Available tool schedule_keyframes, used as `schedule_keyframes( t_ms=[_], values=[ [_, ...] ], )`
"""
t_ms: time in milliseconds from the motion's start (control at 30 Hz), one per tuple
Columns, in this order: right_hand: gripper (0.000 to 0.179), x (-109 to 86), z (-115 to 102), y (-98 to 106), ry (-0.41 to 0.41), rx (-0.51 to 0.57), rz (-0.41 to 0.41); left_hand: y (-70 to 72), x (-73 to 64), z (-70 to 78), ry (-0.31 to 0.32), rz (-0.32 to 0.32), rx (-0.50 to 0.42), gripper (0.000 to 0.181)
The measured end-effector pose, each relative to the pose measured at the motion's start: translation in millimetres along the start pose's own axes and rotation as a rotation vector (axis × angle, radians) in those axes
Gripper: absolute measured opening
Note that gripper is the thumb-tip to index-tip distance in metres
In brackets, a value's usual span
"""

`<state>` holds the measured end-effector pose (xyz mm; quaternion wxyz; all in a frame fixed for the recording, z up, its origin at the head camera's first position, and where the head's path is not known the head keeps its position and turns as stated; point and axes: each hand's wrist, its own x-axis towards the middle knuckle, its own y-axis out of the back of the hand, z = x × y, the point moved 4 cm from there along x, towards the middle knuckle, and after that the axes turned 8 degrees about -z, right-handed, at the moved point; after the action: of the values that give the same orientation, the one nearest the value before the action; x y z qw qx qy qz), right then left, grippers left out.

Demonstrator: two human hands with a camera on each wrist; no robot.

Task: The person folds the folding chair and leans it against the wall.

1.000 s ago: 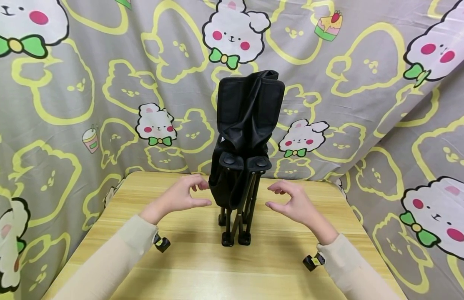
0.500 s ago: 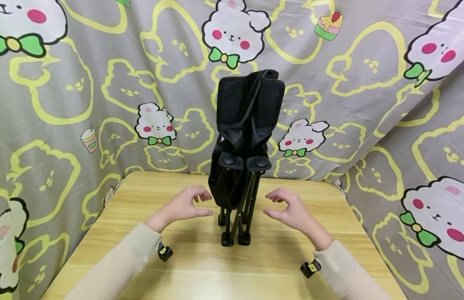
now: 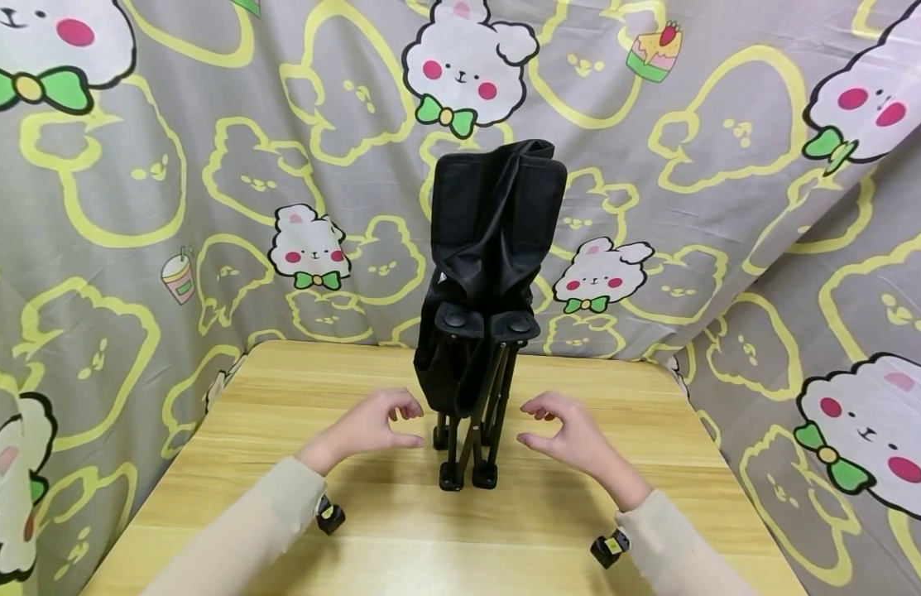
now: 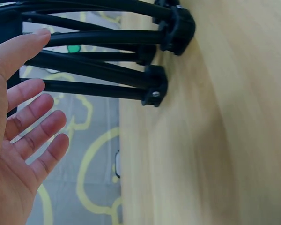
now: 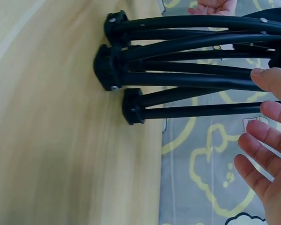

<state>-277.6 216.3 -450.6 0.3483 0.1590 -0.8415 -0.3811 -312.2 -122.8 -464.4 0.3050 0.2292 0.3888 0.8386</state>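
folded chair stands unaided, so left hand and right hand can flank it, loosely parted, holding nothing.

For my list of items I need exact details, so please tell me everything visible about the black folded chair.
The folded chair stands upright on the wood-grained table. Its black cloth hangs creased, with stiffer-looking panels near the top and two flaps with round buttons lower down. The slim dark legs look like metal tubes, bunched together, ending in black feet. The left hand and right hand flank it, apparently without touching.
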Motion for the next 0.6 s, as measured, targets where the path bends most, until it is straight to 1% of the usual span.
schedule_keyframes(
  t_ms=[167, 267, 433, 600],
  values=[
    [0.033, -6.0, 3.5, -10.2, -0.026, 0.018, -0.019, -11.7, -2.9, -4.1, 0.003, -0.011, 0.006, 0.031],
    [0.033, -9.7, 6.0, -16.2, -0.033, 0.022, -0.026, -18.9, -5.4, -7.3, 0.019, -0.023, -0.003, 0.031],
    [0.033, -15.6, 10.6, -25.1, -0.048, 0.034, -0.041, -29.4, -9.2, -13.1, 0.056, -0.059, -0.029, 0.036],
    [0.033, -20.0, 13.7, -32.4, -0.064, 0.034, -0.062, -37.5, -11.7, -16.7, 0.068, -0.098, -0.043, 0.038]
  ],
)
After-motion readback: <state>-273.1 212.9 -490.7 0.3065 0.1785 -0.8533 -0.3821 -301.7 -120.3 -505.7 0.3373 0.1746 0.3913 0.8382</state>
